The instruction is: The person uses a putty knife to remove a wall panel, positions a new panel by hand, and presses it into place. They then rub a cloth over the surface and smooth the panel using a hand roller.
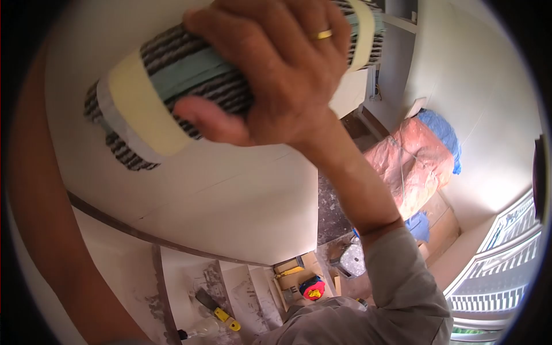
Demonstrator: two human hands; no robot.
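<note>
My right hand (276,69), with a gold ring on one finger, is wrapped round a thick striped roll (195,80) at the top of the view. The roll is dark and light ribbed with a pale green strip, and cream bands circle it near both ends. It is held up close to the camera, in front of a white surface (247,201), tilted with its left end lower. My left arm reaches up along the left edge; its hand is out of view.
Below are dusty steps with a yellow-handled scraper (218,310). A cardboard box (307,273) holds a red and yellow item. Pink sheeting (408,161) and blue sheeting (443,135) cover something at the right. A window (494,270) is at lower right.
</note>
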